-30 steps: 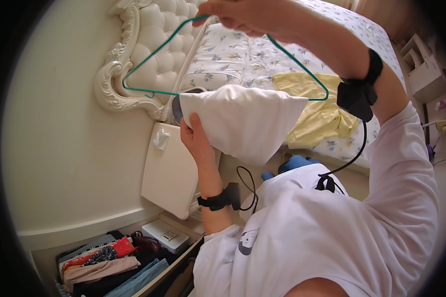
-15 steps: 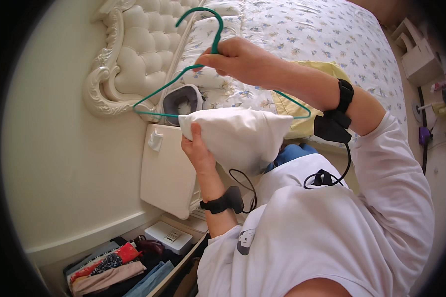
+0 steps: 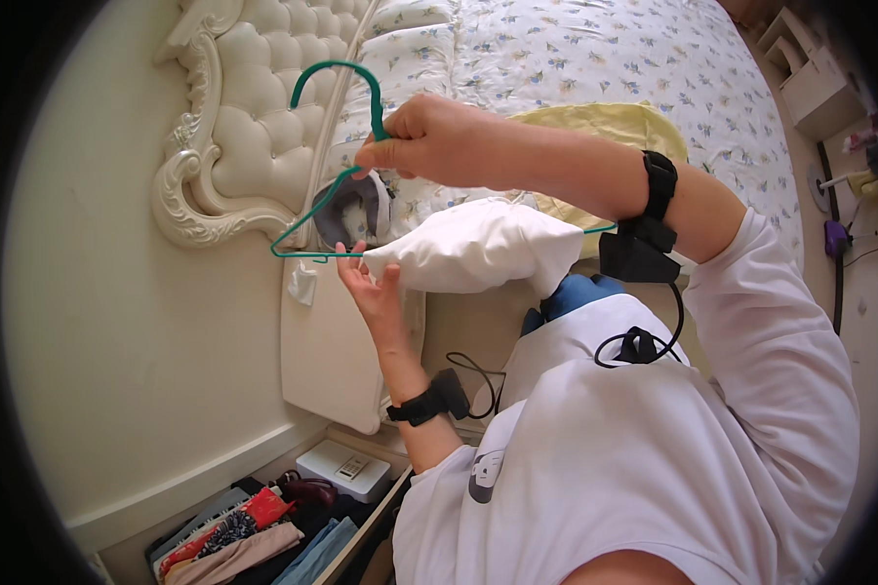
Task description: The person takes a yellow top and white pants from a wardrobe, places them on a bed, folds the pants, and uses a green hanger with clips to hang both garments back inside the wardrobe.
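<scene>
In front of me hangs a green clothes hanger, its hook up and to the left. My right hand is closed around it just below the hook. Draped over its lower bar is a white garment, folded and bunched; I cannot make out its kind. My left hand is at the left edge of the garment, fingers spread and stretched upward, tips at the lower bar. A hand and forearm of mine cover part of the hanger's right side.
Beyond is a bed with a flowered cover, a yellow cloth and a tufted headboard. A grey neck pillow lies near a white nightstand. Lower left, an open drawer holds folded clothes and a white box.
The hanger's hook and my right hand have come lower and to the left. My left hand has let go of the garment and spread its fingers by the bar. The garment hangs less low.
</scene>
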The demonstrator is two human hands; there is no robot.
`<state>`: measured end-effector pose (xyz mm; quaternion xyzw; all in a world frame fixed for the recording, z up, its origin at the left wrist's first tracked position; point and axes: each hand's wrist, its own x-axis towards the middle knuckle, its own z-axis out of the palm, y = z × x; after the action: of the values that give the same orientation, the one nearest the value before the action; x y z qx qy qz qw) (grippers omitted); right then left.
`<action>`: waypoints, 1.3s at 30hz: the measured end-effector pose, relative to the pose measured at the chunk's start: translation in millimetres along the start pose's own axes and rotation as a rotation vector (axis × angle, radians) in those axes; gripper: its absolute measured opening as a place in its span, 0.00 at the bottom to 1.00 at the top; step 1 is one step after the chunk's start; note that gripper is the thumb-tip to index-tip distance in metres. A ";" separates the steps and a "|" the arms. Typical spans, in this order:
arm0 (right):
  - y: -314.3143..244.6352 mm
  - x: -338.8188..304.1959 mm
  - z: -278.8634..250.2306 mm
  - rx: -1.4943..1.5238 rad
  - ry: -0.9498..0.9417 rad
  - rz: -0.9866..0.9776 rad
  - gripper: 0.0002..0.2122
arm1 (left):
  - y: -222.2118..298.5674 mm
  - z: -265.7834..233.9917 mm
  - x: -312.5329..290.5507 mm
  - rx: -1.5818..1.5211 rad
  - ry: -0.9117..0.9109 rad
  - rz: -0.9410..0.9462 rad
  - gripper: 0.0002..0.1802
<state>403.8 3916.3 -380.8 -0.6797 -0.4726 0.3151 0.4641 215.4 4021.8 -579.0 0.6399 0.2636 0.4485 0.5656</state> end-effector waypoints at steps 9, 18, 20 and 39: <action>-35.2 -21.1 -36.7 -0.167 0.051 -0.155 0.20 | 14.4 19.5 13.4 0.074 -0.255 -0.036 0.33; -25.6 -14.8 -41.5 -0.118 -0.017 -0.134 0.16 | 12.4 28.0 5.0 0.113 -0.186 -0.216 0.15; -32.4 -15.7 -37.2 0.073 -0.201 -0.121 0.16 | 15.2 15.5 -4.5 0.087 -0.095 -0.182 0.14; -133.0 -112.5 219.1 0.434 -0.810 0.117 0.13 | 183.9 -314.5 -204.2 0.343 0.878 -0.308 0.21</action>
<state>127.4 3900.4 -339.7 -0.4146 -0.4999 0.6725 0.3550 -183.9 3961.9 -472.0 0.4281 0.6383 0.5372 0.3473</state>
